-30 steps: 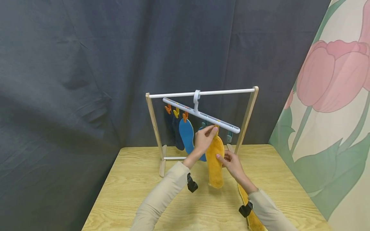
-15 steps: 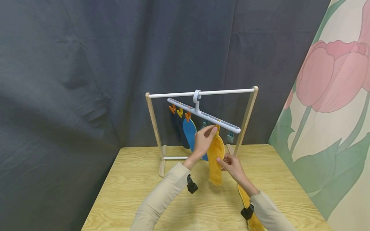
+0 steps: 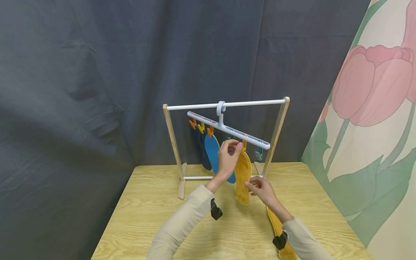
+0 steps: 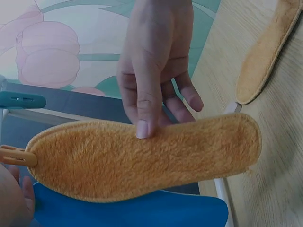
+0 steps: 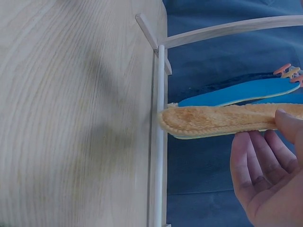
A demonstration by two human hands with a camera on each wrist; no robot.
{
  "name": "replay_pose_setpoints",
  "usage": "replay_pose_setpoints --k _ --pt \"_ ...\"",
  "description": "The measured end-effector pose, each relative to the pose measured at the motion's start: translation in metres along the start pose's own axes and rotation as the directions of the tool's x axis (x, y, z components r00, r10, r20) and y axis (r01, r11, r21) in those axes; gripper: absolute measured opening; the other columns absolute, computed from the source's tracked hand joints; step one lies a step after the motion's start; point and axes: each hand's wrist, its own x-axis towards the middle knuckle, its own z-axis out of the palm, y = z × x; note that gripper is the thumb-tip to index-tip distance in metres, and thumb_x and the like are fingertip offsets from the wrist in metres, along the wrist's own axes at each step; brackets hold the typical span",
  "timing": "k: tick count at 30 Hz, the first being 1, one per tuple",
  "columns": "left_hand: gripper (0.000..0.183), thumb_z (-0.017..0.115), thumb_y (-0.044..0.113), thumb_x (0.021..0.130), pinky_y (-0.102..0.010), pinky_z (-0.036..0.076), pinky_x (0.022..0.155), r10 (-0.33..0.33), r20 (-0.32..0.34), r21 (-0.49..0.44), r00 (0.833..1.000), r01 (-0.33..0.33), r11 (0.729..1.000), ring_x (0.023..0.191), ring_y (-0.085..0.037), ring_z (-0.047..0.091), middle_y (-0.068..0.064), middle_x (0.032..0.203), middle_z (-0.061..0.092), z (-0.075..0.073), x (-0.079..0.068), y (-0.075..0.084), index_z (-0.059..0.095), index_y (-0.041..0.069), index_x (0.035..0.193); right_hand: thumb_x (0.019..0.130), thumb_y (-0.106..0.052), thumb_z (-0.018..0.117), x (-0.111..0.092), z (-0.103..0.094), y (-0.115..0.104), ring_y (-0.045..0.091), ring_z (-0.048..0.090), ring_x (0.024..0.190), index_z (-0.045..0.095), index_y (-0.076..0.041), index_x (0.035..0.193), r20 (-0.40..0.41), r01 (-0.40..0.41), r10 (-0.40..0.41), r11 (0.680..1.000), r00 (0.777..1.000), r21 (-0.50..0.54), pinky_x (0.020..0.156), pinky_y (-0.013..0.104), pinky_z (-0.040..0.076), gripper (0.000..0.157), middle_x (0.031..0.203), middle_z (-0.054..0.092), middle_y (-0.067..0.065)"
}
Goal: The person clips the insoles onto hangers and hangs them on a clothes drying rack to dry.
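Observation:
A fuzzy orange-yellow insole [image 3: 243,173] hangs toe-up from a yellow clothespin [image 4: 18,155] under the light-blue hanger [image 3: 240,135]. My right hand [image 3: 262,189] pinches the insole's right edge, thumb on the fuzzy face and fingers behind. In the right wrist view, that hand [image 5: 272,175] is at the insole's side. My left hand [image 3: 228,159] is beside the clothespin, thumb and index finger slightly apart. Part of it [image 4: 14,201] shows just below the clothespin in the left wrist view. Behind the insole hangs a blue insole [image 3: 212,151], partly hidden by my left hand.
The hanger hooks over the white bar [image 3: 253,103] of a wooden rack [image 3: 277,137]. A dark cloth piece [image 3: 201,151] hangs at its left end, and a teal clothespin [image 3: 258,154] at its right. Another orange-yellow insole [image 3: 274,221] lies on the table [image 3: 146,220] under my right forearm.
The hanger's left end has swung slightly right with its hanging pieces. The orange-yellow insole's lower end has risen a little. My left thumb and index finger have eased off the yellow clothespin.

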Motion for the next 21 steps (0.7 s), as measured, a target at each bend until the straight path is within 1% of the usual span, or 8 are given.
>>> replay_pose_setpoints --k 2,6,10,13,15,18,21 --pt "0.018 0.064 0.018 0.099 -0.026 0.053 0.074 0.018 -0.007 -0.012 1.000 -0.018 1.000 0.082 -0.017 0.060 -0.008 0.094 0.059 0.001 -0.001 0.002 0.064 0.005 0.111 0.094 -0.010 0.069 0.000 0.000 0.003 0.027 0.069 0.075 0.062 0.012 0.104 0.008 0.003 -0.003 1.000 1.000 -0.007 0.064 0.041 0.059 0.024 0.090 0.068 0.021" --pt "0.017 0.063 0.012 0.099 -0.026 0.052 0.071 0.053 -0.029 -0.017 0.998 -0.054 0.998 0.080 -0.021 0.061 -0.012 0.092 0.060 0.003 -0.001 0.007 0.063 0.000 0.111 0.094 -0.010 0.070 0.000 -0.001 0.008 0.030 0.069 0.076 0.062 0.012 0.105 0.012 0.000 0.000 1.000 1.000 -0.012 0.061 0.036 0.059 0.026 0.091 0.069 0.022" --pt "0.016 0.062 0.005 0.098 -0.025 0.052 0.069 0.070 -0.044 -0.016 0.997 -0.071 0.997 0.077 -0.025 0.061 -0.017 0.089 0.061 0.001 -0.003 0.021 0.062 -0.007 0.109 0.094 -0.010 0.069 -0.001 -0.001 0.013 0.029 0.069 0.075 0.062 0.013 0.105 0.007 -0.020 0.020 1.000 1.000 -0.006 0.061 0.034 0.059 0.027 0.091 0.069 0.022" --pt "0.015 0.061 0.002 0.097 -0.025 0.052 0.069 0.071 -0.041 -0.018 0.997 -0.072 0.997 0.075 -0.027 0.062 -0.019 0.088 0.063 -0.002 -0.006 0.033 0.062 -0.009 0.107 0.094 -0.010 0.069 -0.002 -0.002 0.015 0.028 0.069 0.076 0.061 0.013 0.106 0.011 -0.039 0.039 0.999 0.999 0.008 0.062 0.034 0.059 0.027 0.092 0.069 0.022" --pt "0.014 0.061 0.001 0.097 -0.024 0.052 0.069 0.068 -0.037 -0.020 0.997 -0.069 0.997 0.075 -0.028 0.062 -0.019 0.087 0.064 -0.004 -0.007 0.039 0.062 -0.008 0.107 0.095 -0.010 0.068 -0.002 -0.002 0.016 0.029 0.069 0.077 0.061 0.012 0.107 0.014 -0.056 0.056 0.998 0.998 0.024 0.063 0.035 0.059 0.027 0.093 0.069 0.022" --pt "0.013 0.061 0.002 0.098 -0.024 0.053 0.069 0.058 -0.024 -0.050 0.998 -0.059 0.997 0.075 -0.033 0.064 -0.020 0.087 0.065 -0.005 -0.009 0.041 0.061 -0.008 0.107 0.095 -0.011 0.067 -0.004 -0.004 0.017 0.032 0.069 0.079 0.060 0.013 0.108 0.031 -0.067 0.065 0.997 0.997 0.041 0.065 0.038 0.059 0.028 0.095 0.069 0.023" --pt "0.013 0.060 0.003 0.098 -0.029 0.056 0.068 0.050 -0.005 -0.091 0.999 -0.050 0.995 0.076 -0.038 0.065 -0.021 0.086 0.065 -0.004 -0.010 0.041 0.061 -0.008 0.106 0.096 -0.012 0.067 -0.006 -0.005 0.017 0.034 0.069 0.082 0.060 0.013 0.110 0.044 -0.081 0.079 0.996 0.996 0.045 0.066 0.040 0.059 0.029 0.097 0.069 0.022"
